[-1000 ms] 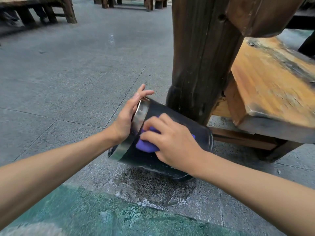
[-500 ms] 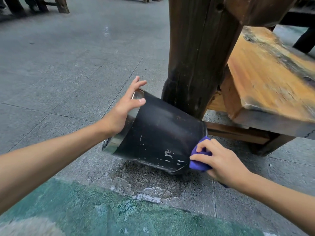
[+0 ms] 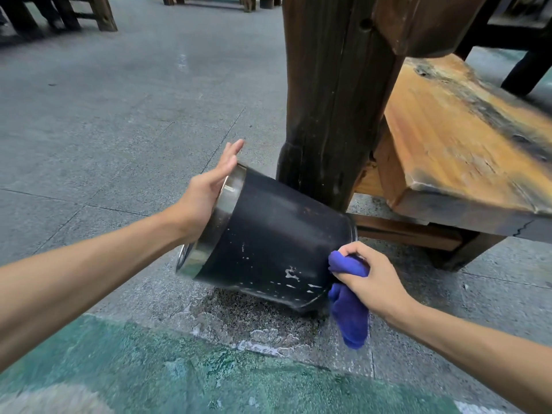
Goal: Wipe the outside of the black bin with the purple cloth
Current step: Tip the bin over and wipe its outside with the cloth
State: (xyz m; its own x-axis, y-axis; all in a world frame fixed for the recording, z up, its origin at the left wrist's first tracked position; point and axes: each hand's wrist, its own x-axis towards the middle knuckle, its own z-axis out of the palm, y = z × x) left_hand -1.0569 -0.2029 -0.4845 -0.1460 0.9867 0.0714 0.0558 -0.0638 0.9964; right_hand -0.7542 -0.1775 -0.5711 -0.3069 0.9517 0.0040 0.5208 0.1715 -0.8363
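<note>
The black bin (image 3: 274, 243) is tipped to the left on the stone floor, its silver rim pointing left and its base edge on the ground. White scuffs mark its lower side. My left hand (image 3: 206, 192) lies flat against the silver rim with straight fingers, propping the bin. My right hand (image 3: 370, 279) grips the bunched purple cloth (image 3: 348, 306) at the bin's bottom right edge; part of the cloth hangs down toward the floor.
A thick dark wooden post (image 3: 334, 100) stands right behind the bin. A wooden bench (image 3: 466, 150) runs to the right. A wet patch (image 3: 257, 318) darkens the floor under the bin, and a green painted strip (image 3: 179, 375) lies nearest me. More wooden benches stand far back.
My right hand slid the cloth from the bin's upper side down to its base edge, and the cloth now dangles. My left thumb came off the rim; that hand is flat now.
</note>
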